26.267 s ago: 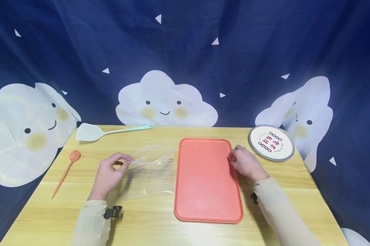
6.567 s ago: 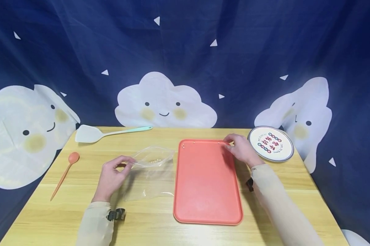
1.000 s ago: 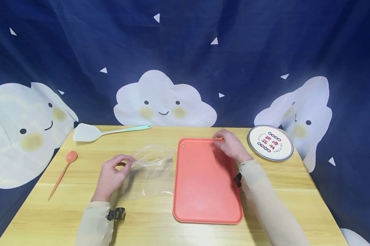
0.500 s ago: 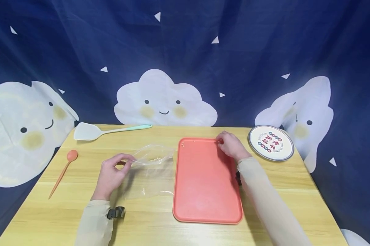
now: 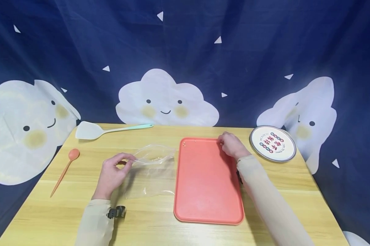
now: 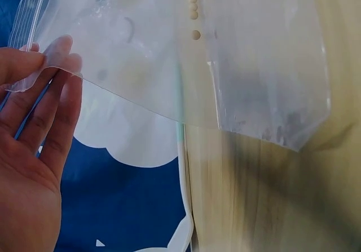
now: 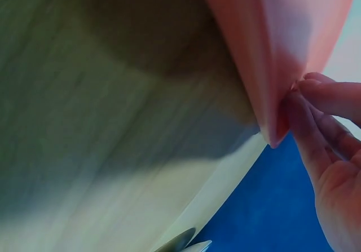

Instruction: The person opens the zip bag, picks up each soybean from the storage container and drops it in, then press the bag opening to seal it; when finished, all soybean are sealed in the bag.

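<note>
My left hand [image 5: 112,174] pinches the edge of a clear zip bag [image 5: 148,179] near its mouth, thumb over the film in the left wrist view. Inside the bag lie several small round cream balls [image 6: 196,35], just below the parted mouth. My right hand [image 5: 233,146] is at the far right corner of a red tray [image 5: 208,191], thumb and index fingertips together against the inner rim. A tiny pale ball [image 7: 294,85] shows between those fingertips in the right wrist view. Several more cream balls [image 5: 184,145] sit in the tray's far left corner, and one ball [image 5: 195,140] lies along the far rim.
An orange spoon [image 5: 73,154] lies on the wooden table [image 5: 142,229] at the left. Behind it is a white spatula [image 5: 89,131] with a mint handle. A patterned plate [image 5: 272,143] stands at the far right, beyond the right hand. A blue cloud-print curtain [image 5: 185,51] hangs behind the table.
Since the earliest frame, cream balls have gone from the tray's far right and now appear in the bag. Over the last second, my right fingertips have come together at that corner; my left hand stays put.
</note>
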The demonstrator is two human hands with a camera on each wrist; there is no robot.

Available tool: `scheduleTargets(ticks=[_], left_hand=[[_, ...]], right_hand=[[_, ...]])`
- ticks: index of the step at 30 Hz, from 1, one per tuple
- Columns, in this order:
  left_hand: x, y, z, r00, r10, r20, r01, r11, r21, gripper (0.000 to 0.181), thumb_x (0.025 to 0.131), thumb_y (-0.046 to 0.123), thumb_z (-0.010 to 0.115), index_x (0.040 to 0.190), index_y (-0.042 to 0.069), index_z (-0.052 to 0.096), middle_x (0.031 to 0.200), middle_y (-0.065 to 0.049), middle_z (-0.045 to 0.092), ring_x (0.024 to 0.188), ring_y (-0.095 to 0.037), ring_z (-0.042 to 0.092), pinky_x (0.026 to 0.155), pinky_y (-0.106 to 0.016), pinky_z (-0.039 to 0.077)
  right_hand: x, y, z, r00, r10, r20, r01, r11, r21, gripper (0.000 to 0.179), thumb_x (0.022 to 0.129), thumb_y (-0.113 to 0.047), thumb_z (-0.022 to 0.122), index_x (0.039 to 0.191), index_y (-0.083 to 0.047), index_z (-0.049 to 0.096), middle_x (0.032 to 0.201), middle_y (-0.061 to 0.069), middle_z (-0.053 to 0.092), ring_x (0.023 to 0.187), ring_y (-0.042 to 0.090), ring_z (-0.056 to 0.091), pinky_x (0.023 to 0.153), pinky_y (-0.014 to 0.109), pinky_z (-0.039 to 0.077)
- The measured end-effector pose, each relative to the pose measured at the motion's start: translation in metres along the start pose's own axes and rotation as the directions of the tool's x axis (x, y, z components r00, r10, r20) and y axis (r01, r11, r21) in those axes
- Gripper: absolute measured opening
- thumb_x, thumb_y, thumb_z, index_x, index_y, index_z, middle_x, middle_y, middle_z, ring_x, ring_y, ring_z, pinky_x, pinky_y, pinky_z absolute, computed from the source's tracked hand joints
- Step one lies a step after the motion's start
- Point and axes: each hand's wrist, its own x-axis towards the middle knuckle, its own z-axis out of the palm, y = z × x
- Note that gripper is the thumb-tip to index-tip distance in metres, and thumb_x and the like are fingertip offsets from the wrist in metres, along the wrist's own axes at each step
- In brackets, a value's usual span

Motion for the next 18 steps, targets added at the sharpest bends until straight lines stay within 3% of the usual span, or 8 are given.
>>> scheduleTargets(ticks=[18], left_hand=[[-0.0002,-0.0015,-0.0002,1.000,0.005,0.003,-0.005,1.000,0.004,0.021,0.082,-0.009,0.067,0.089,0.009,0.074,0.089,0.001,0.072,0.082,-0.019,0.065,0.072,-0.027,0.054]], right_hand=[[0.0022,0.0051,0.0029,0.999,-0.018,0.038,0.019,1.000,-0.019,0.014,0.081,0.007,0.061,0.085,-0.006,0.066,0.084,0.009,0.058,0.083,0.030,0.059,0.077,0.043,0.050]])
